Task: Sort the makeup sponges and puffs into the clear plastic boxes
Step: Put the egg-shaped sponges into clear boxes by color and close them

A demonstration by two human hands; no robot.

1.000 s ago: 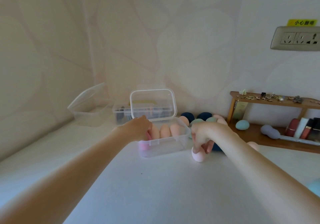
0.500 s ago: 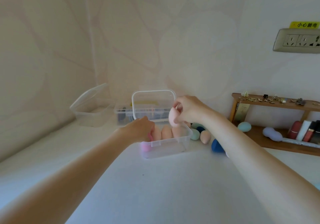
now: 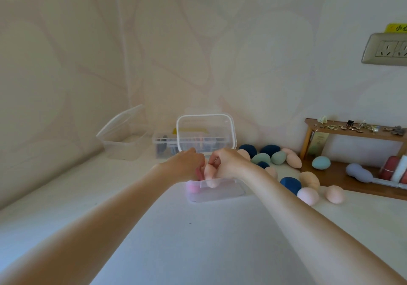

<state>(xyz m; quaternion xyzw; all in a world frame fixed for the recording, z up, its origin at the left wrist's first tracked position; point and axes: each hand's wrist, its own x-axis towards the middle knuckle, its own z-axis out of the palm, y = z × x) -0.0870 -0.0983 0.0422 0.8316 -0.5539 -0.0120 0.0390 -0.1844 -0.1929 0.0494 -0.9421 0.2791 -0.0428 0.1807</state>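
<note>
A clear plastic box point(image 3: 222, 193) with its lid point(image 3: 206, 132) standing open sits at the table's middle. My right hand point(image 3: 229, 163) pinches a pale pink sponge point(image 3: 209, 173) and holds it down inside the box. My left hand point(image 3: 187, 165) is at the box's left end with its fingers curled over pink sponges point(image 3: 193, 189) inside; what they hold is hidden. Several loose sponges lie to the right: dark blue point(image 3: 290, 184), teal point(image 3: 261, 158), peach point(image 3: 309, 180) and light pink point(image 3: 308, 196).
An open clear box point(image 3: 123, 140) with nothing visible inside stands at the back left, and another clear box point(image 3: 164, 144) with dark items sits behind the lid. A wooden shelf point(image 3: 352, 130) with cosmetics and a teal sponge point(image 3: 321, 162) fills the right. A wall socket point(image 3: 385, 49) is above.
My right hand picked a pale pink sponge off the table, lifted it over the box, and has now lowered it inside. My left hand stayed at the box's left end.
</note>
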